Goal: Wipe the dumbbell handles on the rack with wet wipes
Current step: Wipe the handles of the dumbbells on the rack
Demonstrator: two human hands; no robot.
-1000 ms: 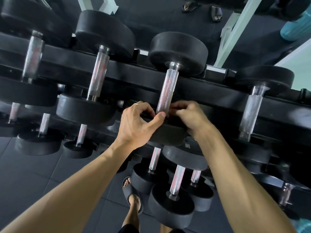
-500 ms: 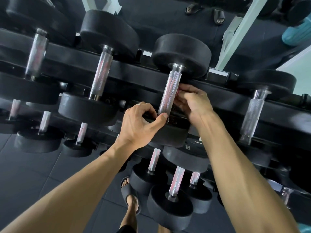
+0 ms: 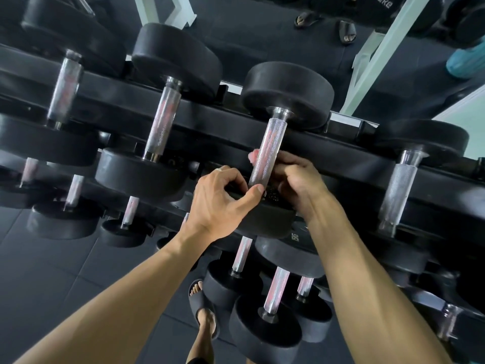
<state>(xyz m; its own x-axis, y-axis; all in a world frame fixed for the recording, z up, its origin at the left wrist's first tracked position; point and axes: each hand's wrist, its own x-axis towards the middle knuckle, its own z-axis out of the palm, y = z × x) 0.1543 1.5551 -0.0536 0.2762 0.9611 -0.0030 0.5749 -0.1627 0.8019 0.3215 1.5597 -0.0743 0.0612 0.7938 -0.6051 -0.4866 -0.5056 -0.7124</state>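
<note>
Dumbbell handles are the job, and the one being worked sits on the rack's top tier, dead centre of the view. Nearest the camera, two bare forearms reach up to it. The left hand [image 3: 223,203] grips the rim of the near weight head [image 3: 265,222], thumb tip pressed close to the base of the handle [image 3: 265,151], steadying it. The right hand [image 3: 296,179] is curled round the lower part of that handle from the right side, fingers tucked behind the knurled bar. A small pinkish bit of material [image 3: 253,156] pokes out on the left of the bar at finger level; I take it for the wet wipe wrapped round the back, though most of it is hidden.

A second ago the right hand lay low at the handle's base, on the weight head; half a second ago it had climbed higher up the bar; now it has settled a little lower again and the wipe shows on the far side. That reads as a stroke up and down the bar, so this handle looks mid-wipe, not finished.

Farther out, the rack [image 3: 328,156] carries more dumbbells left and right, their handles waiting
</note>
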